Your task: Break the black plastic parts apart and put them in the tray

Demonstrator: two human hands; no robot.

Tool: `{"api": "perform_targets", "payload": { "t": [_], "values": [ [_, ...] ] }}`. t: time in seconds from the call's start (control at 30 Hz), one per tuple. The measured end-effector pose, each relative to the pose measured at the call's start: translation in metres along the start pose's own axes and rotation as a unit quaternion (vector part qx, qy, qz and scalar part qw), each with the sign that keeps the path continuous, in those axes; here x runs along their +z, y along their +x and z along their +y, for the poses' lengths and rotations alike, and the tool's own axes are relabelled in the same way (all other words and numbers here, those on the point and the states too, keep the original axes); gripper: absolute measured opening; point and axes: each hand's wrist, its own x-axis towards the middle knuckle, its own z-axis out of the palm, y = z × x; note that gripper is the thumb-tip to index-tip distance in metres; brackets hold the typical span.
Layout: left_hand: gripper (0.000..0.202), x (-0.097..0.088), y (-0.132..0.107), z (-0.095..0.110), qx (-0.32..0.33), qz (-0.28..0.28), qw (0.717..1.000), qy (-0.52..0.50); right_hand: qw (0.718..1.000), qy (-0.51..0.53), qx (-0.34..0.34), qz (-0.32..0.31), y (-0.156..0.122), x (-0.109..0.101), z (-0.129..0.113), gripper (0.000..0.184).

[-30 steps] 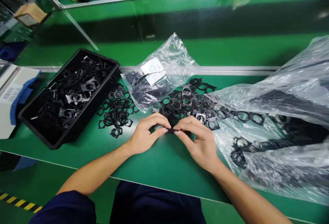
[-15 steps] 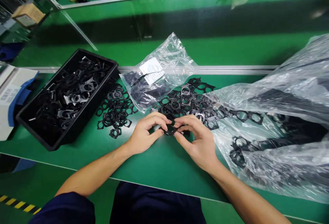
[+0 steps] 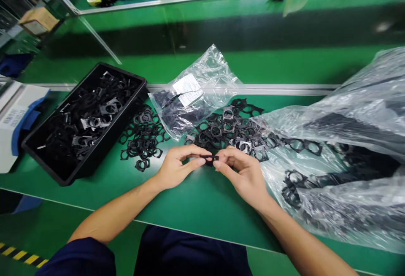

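A small black plastic part [image 3: 209, 159] is pinched between both hands above the green bench, seen nearly edge-on. My left hand [image 3: 180, 164] grips its left end with thumb and fingertips. On its right end, my right hand [image 3: 242, 170] closes in the same way. Fingers cover much of the part, so its full outline is hidden. Just beyond the hands lies a heap of black frames with round holes [image 3: 217, 130]. A smaller pile of similar ring-shaped frames [image 3: 144, 134] sits left of my left hand.
A black bin [image 3: 123, 128] full of parts stands at the left. A clear labelled bag [image 3: 205, 86] lies behind the heap. At the right, a large plastic bag [image 3: 341, 212] spills black frames. A metal rail [image 3: 278, 89] runs along the bench's back.
Both hands have tilted the black part, so it now shows more edge-on. The fingers have shifted slightly on it. The bench items look unchanged apart from a small camera shift.
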Motion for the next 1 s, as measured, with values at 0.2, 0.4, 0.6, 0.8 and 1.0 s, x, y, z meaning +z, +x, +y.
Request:
{"api": "perform_targets", "payload": {
  "t": [0.2,0.4,0.6,0.8,1.0],
  "values": [
    [0.023,-0.013,0.008,0.013,-0.010,0.021,1.000,0.021,0.992,-0.110,-0.064,-0.012,0.003,-0.005,0.000,0.022],
    [0.017,-0.094,0.016,0.042,0.106,0.225,0.938,0.239,0.867,-0.435,-0.241,0.012,0.019,-0.018,0.022,0.029],
    [0.015,-0.202,0.021,0.062,0.149,0.371,0.735,0.547,0.815,-0.491,-0.307,0.022,0.027,-0.021,0.036,0.030],
    [0.030,-0.222,0.018,0.052,0.097,0.283,0.692,0.657,0.805,-0.502,-0.316,0.025,0.026,-0.018,0.032,0.030],
    [0.023,-0.169,0.020,0.039,0.130,0.152,0.711,0.674,0.806,-0.491,-0.329,0.014,0.026,-0.016,0.032,0.028]
  ]
}}
